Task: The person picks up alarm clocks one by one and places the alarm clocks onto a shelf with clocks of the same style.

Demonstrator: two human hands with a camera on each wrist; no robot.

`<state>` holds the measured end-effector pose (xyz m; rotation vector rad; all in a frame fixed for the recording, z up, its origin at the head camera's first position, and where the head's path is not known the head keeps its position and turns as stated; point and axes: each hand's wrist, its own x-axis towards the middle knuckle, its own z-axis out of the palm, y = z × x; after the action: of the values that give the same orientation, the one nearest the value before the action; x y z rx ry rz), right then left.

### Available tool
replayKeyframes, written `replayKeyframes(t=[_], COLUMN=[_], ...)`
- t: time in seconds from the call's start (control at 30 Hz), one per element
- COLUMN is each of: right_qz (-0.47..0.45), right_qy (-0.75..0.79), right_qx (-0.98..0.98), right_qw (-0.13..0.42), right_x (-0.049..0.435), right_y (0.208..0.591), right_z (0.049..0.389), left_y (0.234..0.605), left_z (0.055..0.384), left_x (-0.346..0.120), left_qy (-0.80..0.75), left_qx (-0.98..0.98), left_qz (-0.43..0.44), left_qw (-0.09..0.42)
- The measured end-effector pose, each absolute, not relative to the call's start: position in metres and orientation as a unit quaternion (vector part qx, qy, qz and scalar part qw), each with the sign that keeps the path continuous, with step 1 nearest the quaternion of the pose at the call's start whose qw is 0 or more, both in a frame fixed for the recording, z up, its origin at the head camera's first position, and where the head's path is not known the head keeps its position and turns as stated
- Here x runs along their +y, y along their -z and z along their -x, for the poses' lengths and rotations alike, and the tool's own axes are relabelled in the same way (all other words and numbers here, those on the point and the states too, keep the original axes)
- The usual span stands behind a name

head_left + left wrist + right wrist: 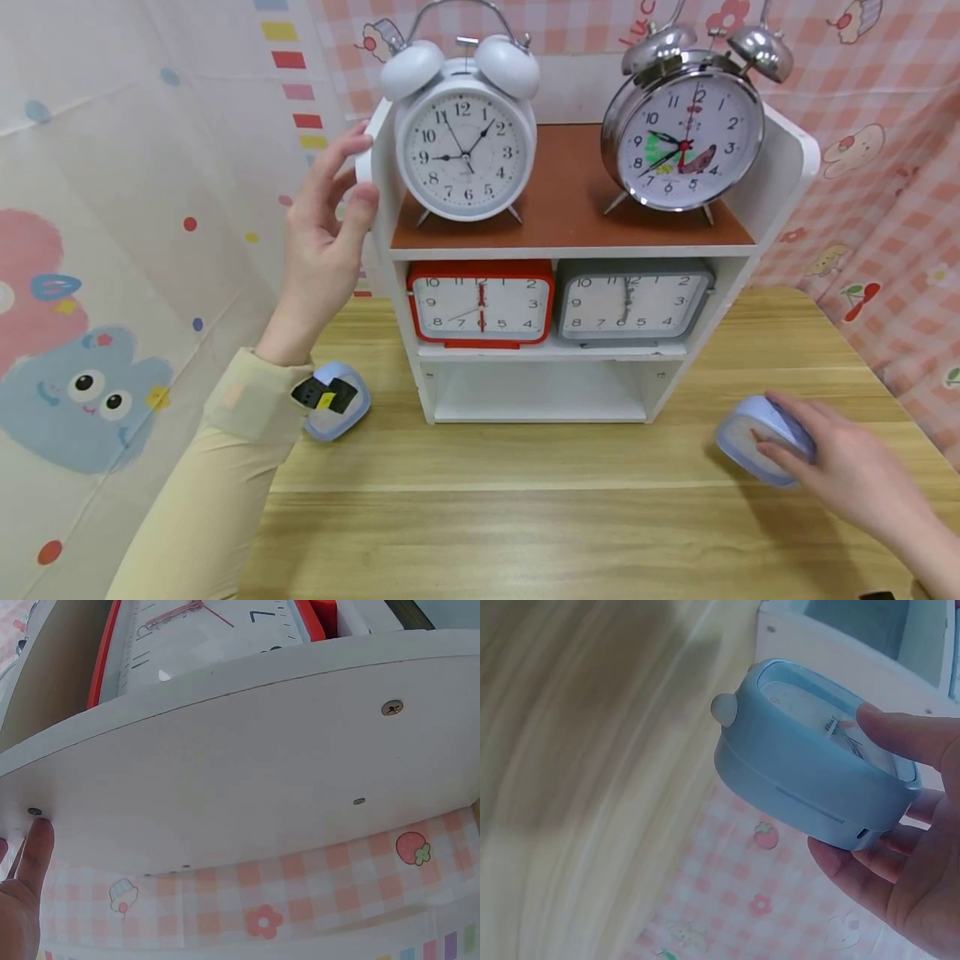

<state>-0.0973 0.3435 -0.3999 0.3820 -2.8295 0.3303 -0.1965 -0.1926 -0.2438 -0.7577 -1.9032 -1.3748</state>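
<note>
Gripping the light-blue desk clock [757,440] seems to be the step in hand: the right hand [847,454] has its thumb across the dial and its fingers around the back and underside. The clock sits tilted at about 4 o'clock from the middle of the white shelf unit [585,252]. Whatever direction it takes, I judge that the next move calls for a steady pinch, with the near side panel kept clear. At about 9 to 10 o'clock, the left hand [322,237] lies against the unit's outer side with fingers loosely extended, apparently steadying it.

Some details are hard to settle. The thumb covers part of the dial, so its time is unreadable, and I cannot tell whether the clock touches the wooden table [487,517]. At 8 o'clock, a second light-blue clock [335,423] is partly masked by the left wrist's black strap [343,395]. The head view crops the handle of the silver twin-bell alarm clock [720,125]; the left wrist view cuts off most of its hand.
</note>
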Motion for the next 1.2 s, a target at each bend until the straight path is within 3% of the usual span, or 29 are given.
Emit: replayKeyframes(t=[0.3,0.57,1.2], right_qz=[-0.176,-0.183,-0.270], right_qy=[-0.107,-0.095,-0.092], right_qx=[-0.963,-0.965,-0.936], right_qw=[0.176,0.159,0.209], right_x=[0.326,0.310,0.268], right_y=[0.395,0.389,0.390], right_z=[0.091,0.084,0.080], left_y=[0.243,0.244,0.244], left_z=[0.196,0.195,0.196], left_x=[-0.193,-0.194,-0.193], left_qy=[0.523,0.512,0.516], left_qx=[-0.731,-0.738,-0.732], left_qz=[0.290,0.290,0.293], left_qw=[0.329,0.331,0.334])
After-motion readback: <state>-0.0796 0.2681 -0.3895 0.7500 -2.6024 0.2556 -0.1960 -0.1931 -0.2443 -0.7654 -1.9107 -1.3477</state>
